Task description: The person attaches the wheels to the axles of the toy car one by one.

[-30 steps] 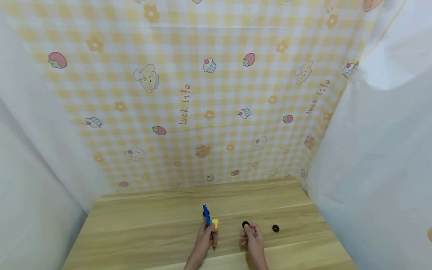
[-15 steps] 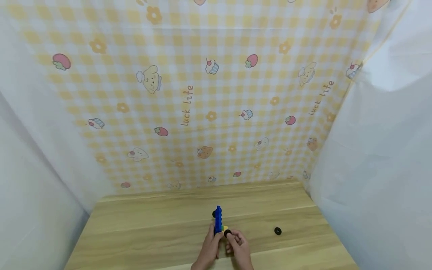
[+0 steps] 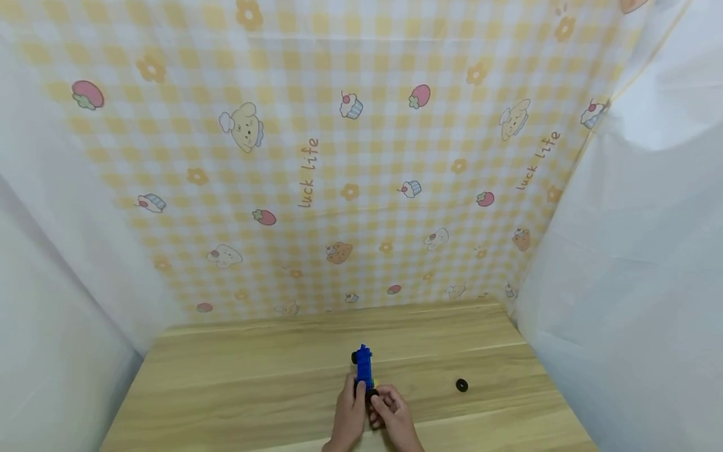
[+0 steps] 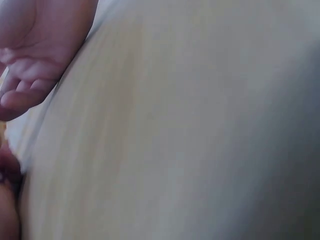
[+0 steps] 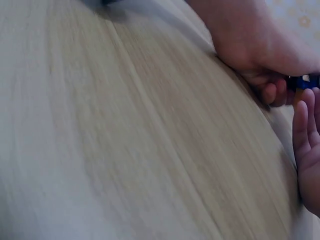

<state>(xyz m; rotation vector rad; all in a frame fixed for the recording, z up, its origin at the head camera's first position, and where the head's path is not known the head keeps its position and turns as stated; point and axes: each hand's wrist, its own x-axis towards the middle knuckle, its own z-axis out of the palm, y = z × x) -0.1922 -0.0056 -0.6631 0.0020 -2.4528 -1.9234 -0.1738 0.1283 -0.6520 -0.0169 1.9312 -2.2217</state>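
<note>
In the head view, a blue toy car [image 3: 364, 365] built of bricks points away from me, low over the table. My left hand [image 3: 348, 411] grips its near end, thumb on top. A black wheel [image 3: 354, 358] sits at the car's far left side. With thumb and fingers, my right hand [image 3: 396, 415] pinches a black tire [image 3: 371, 394] against the near right side; whether it is seated cannot be seen. A little yellow shows beside that tire. The right wrist view catches a bit of the blue car [image 5: 306, 82] between both hands.
A loose black tire [image 3: 462, 385] lies on the wooden table [image 3: 254, 376], right of the hands. A yellow checked cloth [image 3: 373, 144] hangs behind the table, with white sheets [image 3: 632, 263] along the sides.
My right hand has moved left with the black tire and brought it to the car. The left hand has shifted slightly right and turned the car so more of its blue face shows.
</note>
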